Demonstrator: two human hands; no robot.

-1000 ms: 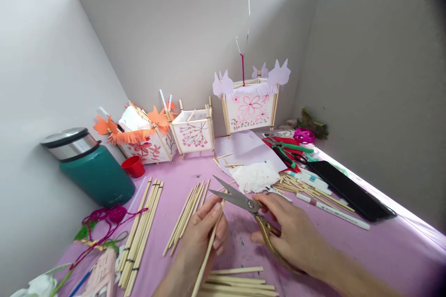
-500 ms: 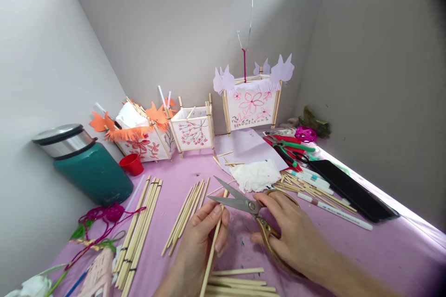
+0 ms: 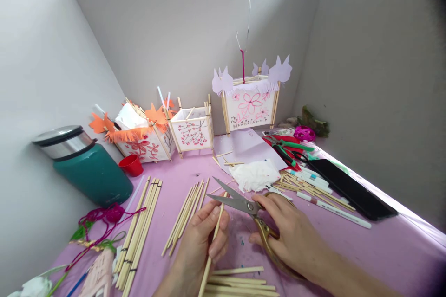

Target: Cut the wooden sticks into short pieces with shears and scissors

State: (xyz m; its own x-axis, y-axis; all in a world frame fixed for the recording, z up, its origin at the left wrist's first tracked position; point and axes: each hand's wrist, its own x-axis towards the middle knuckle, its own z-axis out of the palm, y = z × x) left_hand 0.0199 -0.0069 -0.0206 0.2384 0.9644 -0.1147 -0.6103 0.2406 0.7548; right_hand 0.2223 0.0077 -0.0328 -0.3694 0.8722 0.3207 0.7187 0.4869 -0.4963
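Observation:
A thin wooden stick (image 3: pixel 208 267) is pinched between the thumb and fingers of my left hand (image 3: pixel 202 236), its upper end tilted away from me. My right hand (image 3: pixel 285 227) has its fingers through the bronze-coloured handles of a pair of scissors (image 3: pixel 249 206). The scissors' blades are parted and point left, with the stick's upper end between or against them. Loose sticks (image 3: pixel 240 283) lie below my hands, and another group (image 3: pixel 184 216) rests to the left. Farther left are sticks tied with dark bands (image 3: pixel 139 232).
Three decorated paper lanterns, orange-trimmed (image 3: pixel 139 144), plain (image 3: pixel 193 132) and purple-trimmed (image 3: pixel 251 106), stand at the back. A teal bottle (image 3: pixel 92 171), red cup (image 3: pixel 131 165) and yarn (image 3: pixel 113 213) are left. White tissue (image 3: pixel 254 175), pliers (image 3: pixel 287 148), markers (image 3: pixel 334 210) and a black phone (image 3: pixel 351 188) lie right.
The view has shifted slightly. The stick's upper end sits a little differently near the blades, and my left fingers have moved slightly along it. The scissors' blades remain parted.

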